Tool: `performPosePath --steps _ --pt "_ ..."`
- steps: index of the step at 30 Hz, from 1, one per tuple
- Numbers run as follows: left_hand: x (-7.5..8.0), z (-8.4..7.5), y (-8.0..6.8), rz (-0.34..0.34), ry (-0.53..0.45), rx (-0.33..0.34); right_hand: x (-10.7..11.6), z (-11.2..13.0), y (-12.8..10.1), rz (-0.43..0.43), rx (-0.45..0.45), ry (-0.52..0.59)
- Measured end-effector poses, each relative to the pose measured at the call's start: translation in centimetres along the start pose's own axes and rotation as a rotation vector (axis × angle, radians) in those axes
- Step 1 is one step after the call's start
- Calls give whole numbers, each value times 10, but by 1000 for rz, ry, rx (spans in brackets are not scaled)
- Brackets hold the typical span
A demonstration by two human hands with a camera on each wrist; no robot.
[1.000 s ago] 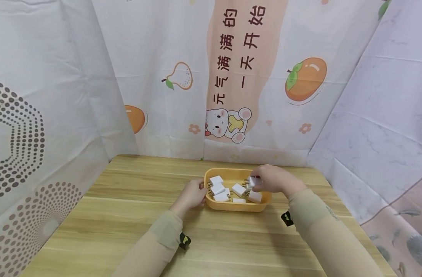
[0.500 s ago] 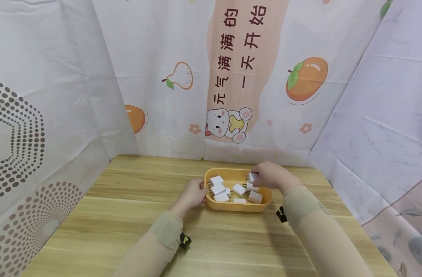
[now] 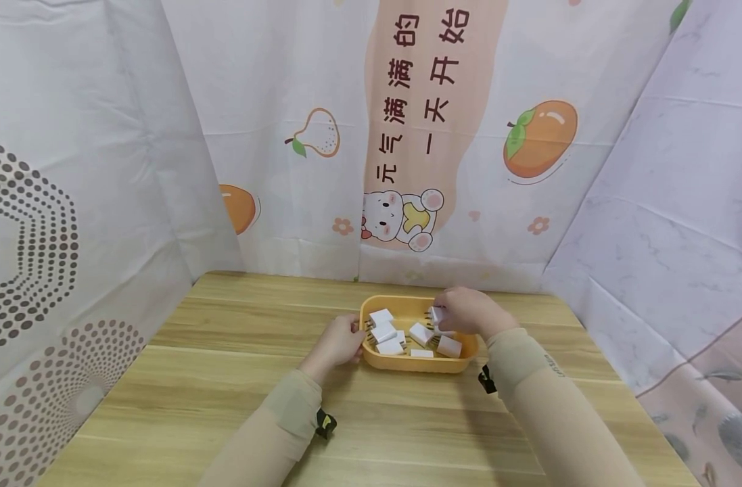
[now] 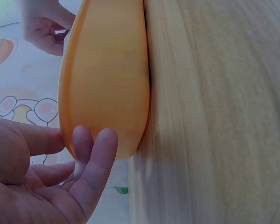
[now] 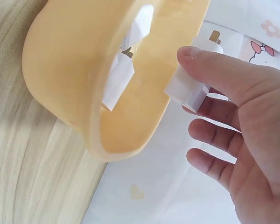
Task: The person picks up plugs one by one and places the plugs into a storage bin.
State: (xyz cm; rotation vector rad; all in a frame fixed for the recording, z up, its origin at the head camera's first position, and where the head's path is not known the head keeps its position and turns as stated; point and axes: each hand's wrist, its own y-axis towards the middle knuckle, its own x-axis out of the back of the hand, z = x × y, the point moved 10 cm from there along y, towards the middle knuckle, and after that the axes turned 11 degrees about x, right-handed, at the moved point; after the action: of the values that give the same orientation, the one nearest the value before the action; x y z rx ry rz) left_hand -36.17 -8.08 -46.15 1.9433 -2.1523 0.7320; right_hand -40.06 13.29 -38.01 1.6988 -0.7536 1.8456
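A yellow plastic basket (image 3: 416,365) stands near the back of the table and contains several white charger plugs (image 3: 421,333) with metal prongs. At its left end, my left hand (image 3: 340,339) grips the rim; in the left wrist view, fingertips (image 4: 107,140) lie along the outer wall (image 4: 107,70). Over the right part of the basket, my right hand (image 3: 471,312) holds one white charger plug (image 5: 191,84) between thumb and index finger, prongs pointing away from the palm. The other fingers of that hand are loosely bent. My right hand hides some plugs beneath it.
The basket rests on a wood-grain table (image 3: 237,379). A printed curtain (image 3: 273,203) hangs close behind the table's back edge, with more cloth on the left (image 3: 133,169) and right (image 3: 663,189).
My right hand has shifted left over the basket with the charger plug still pinched in it. My left hand and the basket have stayed in place.
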Motion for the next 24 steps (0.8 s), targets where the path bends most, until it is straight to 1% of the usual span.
performPosePath --steps 6,12,21,24 --pt "0 -1 -1 0 -6 -5 -7 -1 3 -2 3 -3" --pt "0 -2 -1 6 6 -10 -15 -2 5 13 -4 -6" --pt "0 -1 0 6 0 -10 -26 -3 5 16 3 10" --pt "-1 0 0 8 -1 -9 -29 -2 6 14 4 -7"
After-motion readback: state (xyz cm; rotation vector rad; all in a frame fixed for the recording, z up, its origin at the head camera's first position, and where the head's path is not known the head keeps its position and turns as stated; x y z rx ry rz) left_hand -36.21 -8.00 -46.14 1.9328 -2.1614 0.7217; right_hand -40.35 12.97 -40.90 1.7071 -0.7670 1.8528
